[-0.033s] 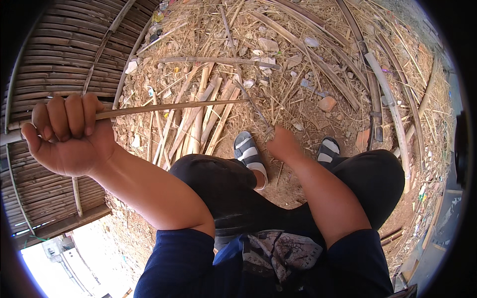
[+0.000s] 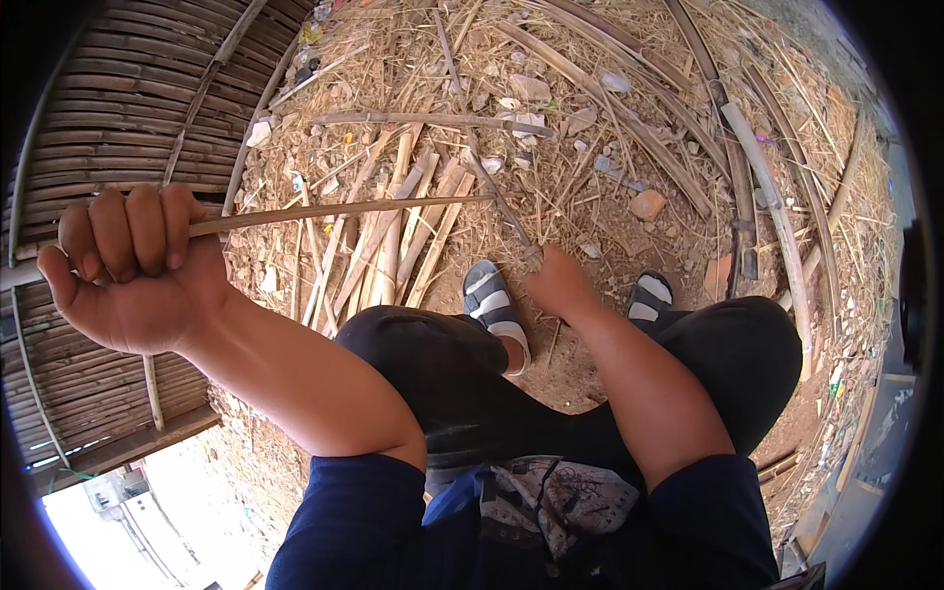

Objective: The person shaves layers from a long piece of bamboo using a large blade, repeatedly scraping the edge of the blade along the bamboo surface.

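My left hand [image 2: 143, 265] is raised at the left, its fingers curled round one end of a long, thin bamboo strip [image 2: 334, 209]. The strip runs nearly level to the right and tapers towards the middle of the view. In front of my knees my right hand [image 2: 562, 285] is closed round the handle of a knife [image 2: 509, 215] with a long, narrow, dark blade. The blade slants up and to the left, and the strip's far end meets it. My fist hides most of the handle.
Split bamboo pieces [image 2: 393, 226] lie piled beyond my left sandal [image 2: 492, 300]. Long bamboo poles [image 2: 629, 118] curve across the straw-strewn ground on the right. A slatted bamboo wall [image 2: 108, 108] stands at the left. Brick fragments [image 2: 647, 205] and stones are scattered about.
My left hand has shifted very slightly left with the strip. My right hand and the knife have moved a touch left too.
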A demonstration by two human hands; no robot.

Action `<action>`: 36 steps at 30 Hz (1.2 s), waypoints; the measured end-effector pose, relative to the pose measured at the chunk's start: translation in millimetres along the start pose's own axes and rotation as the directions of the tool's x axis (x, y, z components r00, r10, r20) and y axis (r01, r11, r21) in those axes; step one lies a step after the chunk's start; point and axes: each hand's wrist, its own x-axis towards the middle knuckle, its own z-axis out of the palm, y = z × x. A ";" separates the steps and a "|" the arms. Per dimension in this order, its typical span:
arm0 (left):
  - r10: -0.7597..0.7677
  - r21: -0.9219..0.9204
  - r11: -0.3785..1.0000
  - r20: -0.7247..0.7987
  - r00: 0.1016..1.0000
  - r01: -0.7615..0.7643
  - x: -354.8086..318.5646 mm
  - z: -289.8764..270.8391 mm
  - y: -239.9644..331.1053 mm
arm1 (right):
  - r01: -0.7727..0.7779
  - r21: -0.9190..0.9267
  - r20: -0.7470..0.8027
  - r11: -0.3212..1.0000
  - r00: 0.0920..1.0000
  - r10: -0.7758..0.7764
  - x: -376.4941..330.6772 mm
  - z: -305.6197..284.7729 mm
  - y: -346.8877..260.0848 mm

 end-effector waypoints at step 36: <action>-0.122 -0.016 0.992 0.025 0.992 0.122 -5.0 7.9 16.8 | 0.493 0.308 -0.111 0.814 0.868 -0.484 -30.8 -33.3 -95.5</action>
